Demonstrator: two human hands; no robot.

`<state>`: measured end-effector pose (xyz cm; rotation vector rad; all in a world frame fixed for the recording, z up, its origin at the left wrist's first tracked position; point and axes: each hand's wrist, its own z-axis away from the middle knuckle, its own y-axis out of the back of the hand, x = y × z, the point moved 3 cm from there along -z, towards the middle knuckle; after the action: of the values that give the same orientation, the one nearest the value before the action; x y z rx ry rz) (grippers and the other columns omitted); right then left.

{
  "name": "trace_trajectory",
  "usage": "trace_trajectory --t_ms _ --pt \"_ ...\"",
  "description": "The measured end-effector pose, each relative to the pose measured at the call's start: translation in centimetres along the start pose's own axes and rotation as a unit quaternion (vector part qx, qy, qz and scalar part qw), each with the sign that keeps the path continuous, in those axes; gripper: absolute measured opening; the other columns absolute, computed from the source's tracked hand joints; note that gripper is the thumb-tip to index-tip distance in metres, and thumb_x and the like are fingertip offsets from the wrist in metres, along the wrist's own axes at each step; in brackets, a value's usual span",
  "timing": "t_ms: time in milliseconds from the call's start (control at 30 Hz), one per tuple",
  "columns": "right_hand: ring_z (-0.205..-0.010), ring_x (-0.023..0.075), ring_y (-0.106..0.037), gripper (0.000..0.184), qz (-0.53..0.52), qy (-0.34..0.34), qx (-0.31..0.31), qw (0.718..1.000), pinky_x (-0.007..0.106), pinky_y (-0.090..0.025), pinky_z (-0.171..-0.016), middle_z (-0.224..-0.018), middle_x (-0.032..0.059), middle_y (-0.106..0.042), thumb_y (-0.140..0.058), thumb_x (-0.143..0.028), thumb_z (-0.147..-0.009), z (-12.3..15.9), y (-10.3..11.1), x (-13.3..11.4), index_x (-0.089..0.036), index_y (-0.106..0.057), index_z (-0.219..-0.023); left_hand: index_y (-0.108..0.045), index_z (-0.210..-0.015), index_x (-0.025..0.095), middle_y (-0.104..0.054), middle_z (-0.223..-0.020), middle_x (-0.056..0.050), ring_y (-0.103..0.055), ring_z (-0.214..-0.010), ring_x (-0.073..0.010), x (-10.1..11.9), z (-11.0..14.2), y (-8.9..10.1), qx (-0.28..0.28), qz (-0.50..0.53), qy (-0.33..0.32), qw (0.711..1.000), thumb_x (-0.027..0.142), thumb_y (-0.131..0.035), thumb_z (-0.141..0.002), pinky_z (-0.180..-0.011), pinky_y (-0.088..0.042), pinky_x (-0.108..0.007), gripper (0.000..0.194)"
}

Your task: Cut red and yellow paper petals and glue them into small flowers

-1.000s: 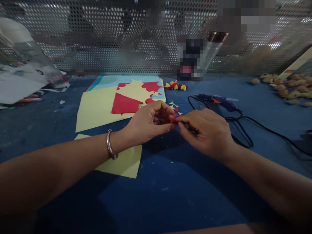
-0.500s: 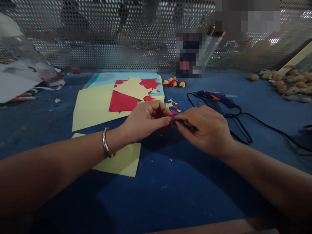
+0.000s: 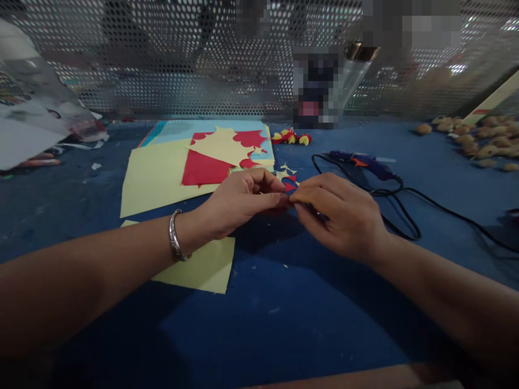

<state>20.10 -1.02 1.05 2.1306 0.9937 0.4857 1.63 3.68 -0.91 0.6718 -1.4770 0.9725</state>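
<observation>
My left hand (image 3: 247, 202) and my right hand (image 3: 340, 213) meet fingertip to fingertip above the blue table (image 3: 279, 319). Both are closed in a pinch; whatever lies between the fingers is too small and hidden to name. Just behind the fingertips lie red and pale yellow paper scraps (image 3: 288, 175). To the left, a cut red paper sheet (image 3: 206, 167) and a cut pale yellow piece (image 3: 219, 145) rest on larger sheets. A pale yellow paper sheet (image 3: 206, 270) lies partly under my left wrist.
A blue glue gun (image 3: 365, 163) with a looping black cord (image 3: 446, 197) lies at right. Small red-and-yellow paper shapes (image 3: 291, 137) sit behind the scraps. Peanut-like shells (image 3: 486, 138) are piled far right. A perforated metal panel (image 3: 182, 65) closes the back; a clear bottle (image 3: 44, 81) stands left.
My right fingertips have shifted very slightly, and a little more of the red scrap behind them shows. My left hand stays almost in place.
</observation>
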Motion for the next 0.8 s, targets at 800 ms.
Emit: trace_trajectory --t_ms 800 --pt "-0.086 0.0190 -0.073 0.013 0.009 -0.021 -0.003 1.000 0.030 -0.058 -0.071 -0.101 0.0083 -0.076 -0.063 -0.019 -0.099 0.02 -0.09 -0.24 -0.021 -0.075 -0.096 -0.062 -0.093 0.019 -0.071 -0.080 0.002 -0.069 -0.070 -0.0108 0.68 0.17 0.01 0.029 -0.196 -0.135 0.971 0.005 -0.057 -0.088 -0.069 -0.054 -0.025 0.015"
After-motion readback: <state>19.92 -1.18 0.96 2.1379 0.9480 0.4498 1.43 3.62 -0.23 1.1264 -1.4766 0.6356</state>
